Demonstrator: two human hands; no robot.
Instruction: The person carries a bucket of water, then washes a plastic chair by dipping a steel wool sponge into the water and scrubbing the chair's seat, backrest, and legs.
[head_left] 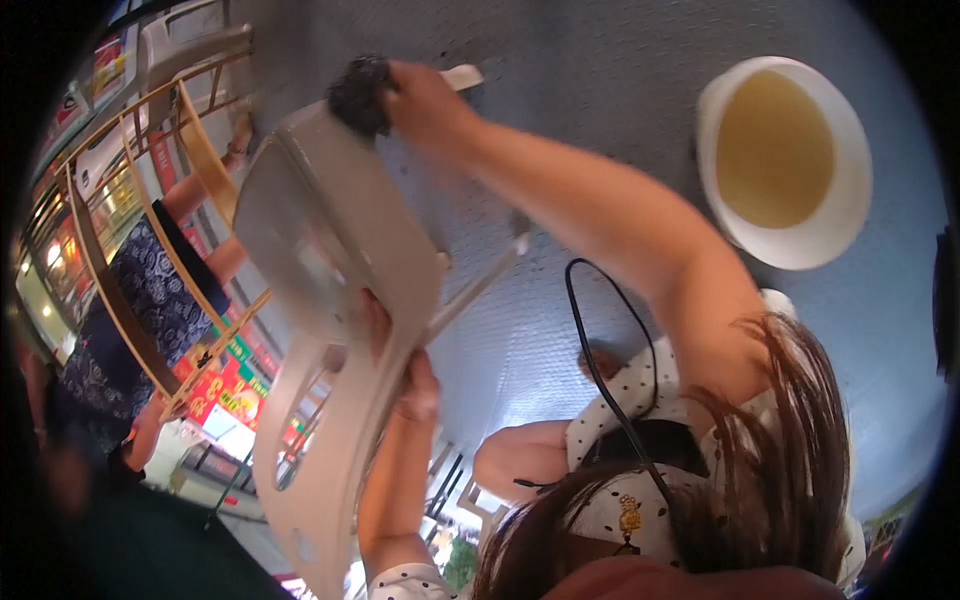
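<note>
A beige plastic chair [375, 215] is tipped over in front of me, its legs pointing off toward the floor. My left hand [420, 390] is closed around the chair's edge near where the seat meets the slotted backrest, some fingers showing on the near face. At the far end of the seat, my right hand [425, 105] grips a dark grey, fuzzy scouring pad [360, 95] and presses it against the chair's edge. The pad's underside is hidden.
A white basin [850, 190] of cloudy yellowish-brown water [775, 150] stands on the grey textured floor [590, 70] at right. A black cord [575, 310] loops before me. At left are a wooden frame [95, 260] and a person in patterned clothing [165, 285].
</note>
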